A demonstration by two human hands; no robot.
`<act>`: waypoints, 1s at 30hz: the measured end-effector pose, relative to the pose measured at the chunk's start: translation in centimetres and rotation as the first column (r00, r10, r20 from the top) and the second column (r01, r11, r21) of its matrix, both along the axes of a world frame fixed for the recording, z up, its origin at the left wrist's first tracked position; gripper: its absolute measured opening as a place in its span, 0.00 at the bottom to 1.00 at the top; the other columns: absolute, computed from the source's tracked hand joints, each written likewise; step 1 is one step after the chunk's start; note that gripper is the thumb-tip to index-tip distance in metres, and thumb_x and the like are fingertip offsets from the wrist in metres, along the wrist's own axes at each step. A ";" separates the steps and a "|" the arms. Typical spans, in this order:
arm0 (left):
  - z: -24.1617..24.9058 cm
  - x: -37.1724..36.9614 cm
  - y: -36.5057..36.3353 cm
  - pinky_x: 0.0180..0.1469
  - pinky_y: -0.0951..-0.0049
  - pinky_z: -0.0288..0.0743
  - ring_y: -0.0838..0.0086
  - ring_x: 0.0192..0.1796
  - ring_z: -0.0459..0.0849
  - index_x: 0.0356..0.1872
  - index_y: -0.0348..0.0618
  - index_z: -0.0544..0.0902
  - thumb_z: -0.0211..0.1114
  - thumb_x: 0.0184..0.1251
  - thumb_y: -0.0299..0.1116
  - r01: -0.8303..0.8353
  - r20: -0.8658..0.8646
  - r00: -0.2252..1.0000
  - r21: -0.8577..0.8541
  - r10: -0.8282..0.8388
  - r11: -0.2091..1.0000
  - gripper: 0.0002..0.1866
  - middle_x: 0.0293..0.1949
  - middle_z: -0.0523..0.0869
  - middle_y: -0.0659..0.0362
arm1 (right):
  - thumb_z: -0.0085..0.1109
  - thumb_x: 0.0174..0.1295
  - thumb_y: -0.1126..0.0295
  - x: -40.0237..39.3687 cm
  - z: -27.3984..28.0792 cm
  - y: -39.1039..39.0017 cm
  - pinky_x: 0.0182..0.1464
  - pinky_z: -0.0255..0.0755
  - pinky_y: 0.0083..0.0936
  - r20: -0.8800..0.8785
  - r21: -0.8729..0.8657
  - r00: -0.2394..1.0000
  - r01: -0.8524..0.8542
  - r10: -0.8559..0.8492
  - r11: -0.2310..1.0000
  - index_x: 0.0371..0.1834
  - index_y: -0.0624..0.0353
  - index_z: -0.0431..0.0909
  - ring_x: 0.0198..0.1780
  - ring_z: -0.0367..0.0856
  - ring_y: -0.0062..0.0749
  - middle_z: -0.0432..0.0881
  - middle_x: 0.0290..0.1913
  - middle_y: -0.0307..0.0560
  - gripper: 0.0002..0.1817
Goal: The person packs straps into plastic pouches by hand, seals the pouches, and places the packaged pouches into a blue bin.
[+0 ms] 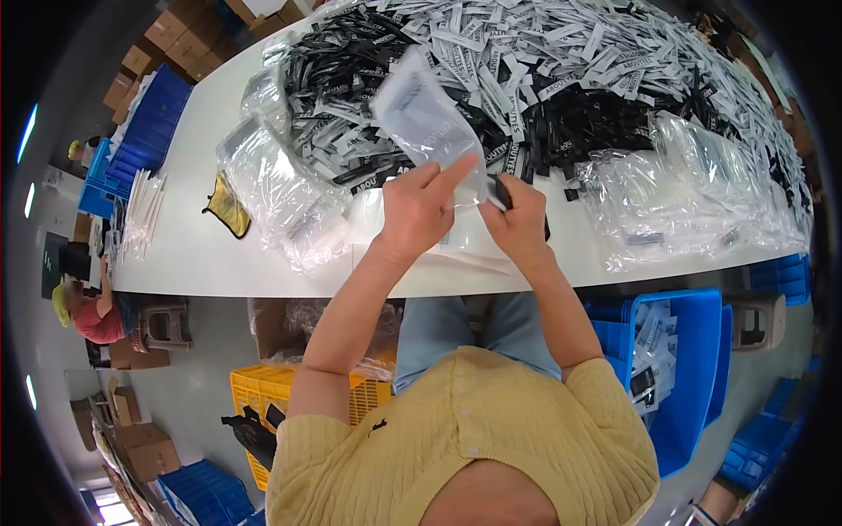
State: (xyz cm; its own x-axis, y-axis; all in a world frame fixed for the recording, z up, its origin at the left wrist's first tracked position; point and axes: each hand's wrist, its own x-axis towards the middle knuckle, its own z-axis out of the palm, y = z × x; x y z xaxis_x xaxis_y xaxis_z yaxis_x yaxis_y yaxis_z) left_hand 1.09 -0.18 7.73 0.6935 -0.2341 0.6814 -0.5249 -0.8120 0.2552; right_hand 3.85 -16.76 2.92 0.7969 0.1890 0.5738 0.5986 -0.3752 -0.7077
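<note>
A clear plastic bag [425, 114] is held up over the table, tilted, with faint printing on it. My left hand [419, 210] is closed on its lower left part, the index finger lying across the plastic. At the bag's lower right end my right hand [519, 223] is closed, with a small black packet [502, 191] showing between its fingers. Behind the bag spreads a large heap of narrow white packets [561, 44] and black packets [583, 123]. Under the hands, more clear plastic [465, 250] lies on the white table [206, 263].
Stacks of clear bags lie to the left [272, 188] and right [693, 206]. A gold-and-black pouch [228, 209] sits near the left stack. Below the table edge are a yellow crate [250, 386] and a blue bin [693, 386] holding packets. Another person [92, 316] is far left.
</note>
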 end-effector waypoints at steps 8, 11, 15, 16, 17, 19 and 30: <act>-1.3 0.3 -0.9 0.23 0.67 0.68 0.64 0.20 0.70 0.56 0.50 0.79 0.57 0.38 0.14 -0.048 -0.045 0.998 -0.302 0.036 0.952 0.35 0.19 0.68 0.57 | 0.56 0.62 0.58 -1.7 -1.3 1.4 0.32 0.73 0.35 -0.084 -0.129 0.992 -0.099 0.089 0.987 0.45 0.62 0.73 0.30 0.79 0.48 0.80 0.38 0.56 0.18; -2.7 -0.1 -1.4 0.26 0.66 0.69 0.64 0.24 0.72 0.55 0.48 0.80 0.58 0.37 0.15 0.026 0.067 0.998 -0.130 -0.018 0.991 0.35 0.21 0.69 0.56 | 0.53 0.63 0.59 0.7 -3.6 1.6 0.31 0.72 0.32 -0.304 0.265 0.892 -0.258 0.335 0.929 0.45 0.64 0.72 0.29 0.79 0.43 0.80 0.33 0.55 0.18; -2.8 -0.2 -0.8 0.25 0.67 0.69 0.65 0.24 0.73 0.55 0.48 0.80 0.60 0.38 0.18 -0.089 -0.062 0.995 -0.165 0.080 0.982 0.33 0.21 0.69 0.58 | 0.47 0.62 0.67 -2.1 0.1 3.3 0.31 0.70 0.28 -0.715 0.440 0.522 -0.179 0.464 0.880 0.45 0.66 0.72 0.29 0.76 0.32 0.78 0.29 0.50 0.14; -2.7 -0.3 -0.2 0.25 0.67 0.69 0.64 0.24 0.73 0.56 0.47 0.78 0.61 0.38 0.19 -0.100 -0.111 0.990 -0.177 0.081 0.979 0.34 0.21 0.70 0.58 | 0.46 0.63 0.66 -2.2 -0.7 3.5 0.31 0.70 0.28 -0.640 0.425 0.610 -0.226 0.468 0.876 0.46 0.66 0.71 0.30 0.76 0.32 0.78 0.30 0.50 0.15; -2.6 -0.4 0.2 0.25 0.66 0.69 0.64 0.24 0.73 0.57 0.47 0.77 0.62 0.38 0.20 -0.110 -0.155 0.985 -0.186 0.081 0.976 0.35 0.21 0.71 0.58 | 0.46 0.64 0.64 -2.4 -1.4 3.7 0.32 0.70 0.28 -0.554 0.403 0.691 -0.266 0.465 0.876 0.48 0.66 0.70 0.30 0.76 0.32 0.78 0.31 0.50 0.16; -3.4 -0.6 -0.2 0.26 0.66 0.70 0.63 0.24 0.73 0.58 0.47 0.76 0.63 0.37 0.20 0.067 0.001 0.998 -0.030 -0.067 0.997 0.36 0.22 0.72 0.57 | 0.45 0.65 0.63 -0.5 -2.8 3.4 0.33 0.71 0.28 -0.568 0.280 0.713 -0.303 0.412 0.911 0.50 0.66 0.68 0.32 0.76 0.32 0.77 0.33 0.51 0.17; -3.9 -1.8 -0.7 0.32 0.63 0.75 0.60 0.33 0.80 0.61 0.47 0.74 0.59 0.41 0.17 0.077 -0.094 0.993 0.002 -0.077 0.997 0.36 0.32 0.82 0.53 | 0.46 0.65 0.69 -1.9 -2.5 3.2 0.42 0.71 0.33 -0.389 0.376 0.812 -0.291 0.435 0.880 0.47 0.66 0.71 0.39 0.79 0.40 0.79 0.38 0.54 0.13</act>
State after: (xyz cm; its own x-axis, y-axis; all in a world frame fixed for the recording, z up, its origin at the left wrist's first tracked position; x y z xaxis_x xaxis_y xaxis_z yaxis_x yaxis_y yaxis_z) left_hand -0.75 -0.91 3.79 0.7343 -0.2929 0.6124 -0.5598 -0.7716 0.3022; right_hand 1.92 -13.61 0.39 0.8824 0.4023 0.2442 0.2380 0.0662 -0.9690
